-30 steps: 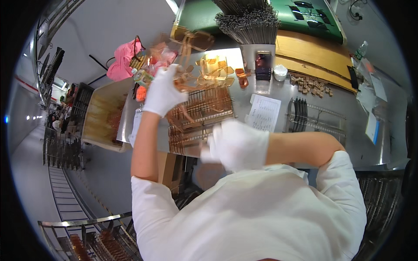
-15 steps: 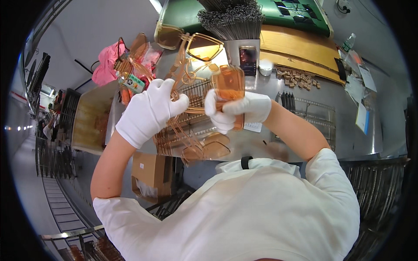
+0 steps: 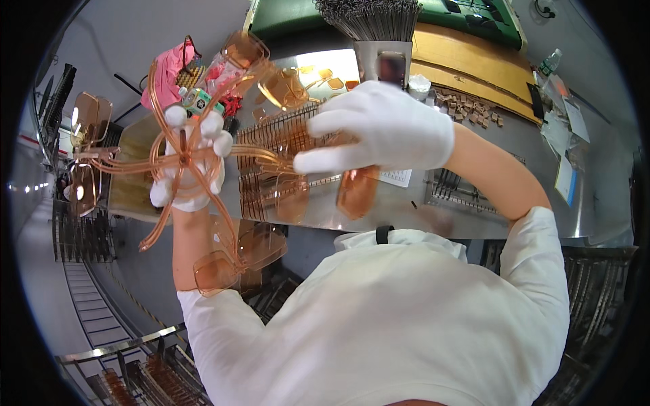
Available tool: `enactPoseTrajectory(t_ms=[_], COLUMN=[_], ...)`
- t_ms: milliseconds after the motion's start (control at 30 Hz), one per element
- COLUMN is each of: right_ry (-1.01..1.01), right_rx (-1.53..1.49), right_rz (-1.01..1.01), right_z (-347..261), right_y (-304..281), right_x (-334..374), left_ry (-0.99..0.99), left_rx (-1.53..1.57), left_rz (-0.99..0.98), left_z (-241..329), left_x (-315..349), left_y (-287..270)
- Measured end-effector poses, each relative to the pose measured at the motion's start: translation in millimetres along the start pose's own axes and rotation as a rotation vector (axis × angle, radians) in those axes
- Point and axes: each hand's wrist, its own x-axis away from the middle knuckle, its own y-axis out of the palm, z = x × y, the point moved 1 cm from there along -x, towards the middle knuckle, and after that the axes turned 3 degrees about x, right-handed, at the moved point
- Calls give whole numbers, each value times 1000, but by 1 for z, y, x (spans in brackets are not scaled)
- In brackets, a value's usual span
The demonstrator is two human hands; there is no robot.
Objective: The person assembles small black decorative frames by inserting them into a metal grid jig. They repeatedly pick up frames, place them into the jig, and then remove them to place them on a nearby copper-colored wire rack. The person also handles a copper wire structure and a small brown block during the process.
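Observation:
My left hand (image 3: 212, 162), in a white glove, grips the middle of a translucent amber moulded plastic runner tree (image 3: 183, 160) from below, its fingers wrapped round the hub. Curved arms fan out from there, bearing flat lens-shaped pieces. One pair (image 3: 91, 122) sticks out at the far left, and another (image 3: 261, 247) hangs over my left forearm. At the right end, amber lens pieces (image 3: 357, 189) hang just below my gloved right hand (image 3: 376, 132). That hand is blurred, with fingers and thumb stretched apart; I see nothing held in it.
Behind the tree, a wire rack (image 3: 250, 183) stands on the steel table (image 3: 399, 216); another rack (image 3: 467, 186) lies right. Small brown blocks (image 3: 467, 108), a phone (image 3: 391, 64) and bundled wire hooks (image 3: 369, 19) are farther back. A bin (image 3: 132, 186), pink bag (image 3: 162, 84) and bottle (image 3: 198, 101) are left.
My left hand has moved left and turned, swinging the runner tree left and round. My right hand has let go of the amber lens pieces, and its fingers have spread.

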Motion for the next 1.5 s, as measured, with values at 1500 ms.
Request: enactPoseTrajectory(t_ms=[1500], right_ry=[608], right_rx=[-196], right_rz=[-347], right_z=[-113], right_y=[188], right_x=[38], left_ry=[-487], left_rx=[-321], left_rz=[592], left_z=[-194], left_x=[63], left_y=[-20])
